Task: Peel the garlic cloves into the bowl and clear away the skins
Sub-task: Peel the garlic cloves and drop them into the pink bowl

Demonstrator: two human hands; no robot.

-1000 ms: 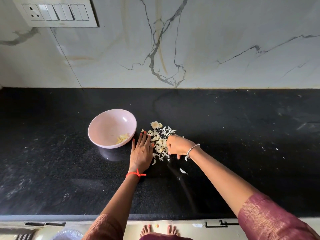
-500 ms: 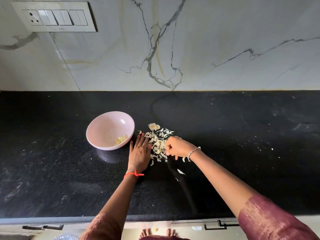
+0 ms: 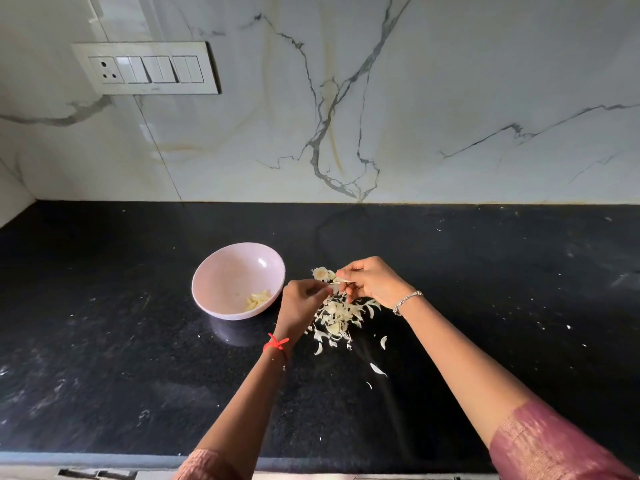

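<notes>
Garlic skins | left hand: pinching some | right hand: pinching some

Head cam's looking forward-down, close over black speckled stone countertop; white veined marble wall filling upper frame.

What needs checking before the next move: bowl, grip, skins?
1. Round pink bowl upright on the black stone counter, beside the left hand: ok.
2. Peeled garlic cloves inside the bowl: ok, a few at its near side.
3. Grip: left hand and right hand both pinch a small pale piece above the pile of papery skins: ok.
4. Whether that piece is clove or skin: cannot tell.
5. Skins gathered in one heap: not ok, stray skins lie apart, nearer the counter edge.
6. Unpeeled cloves left in the pile: cannot tell.
</notes>
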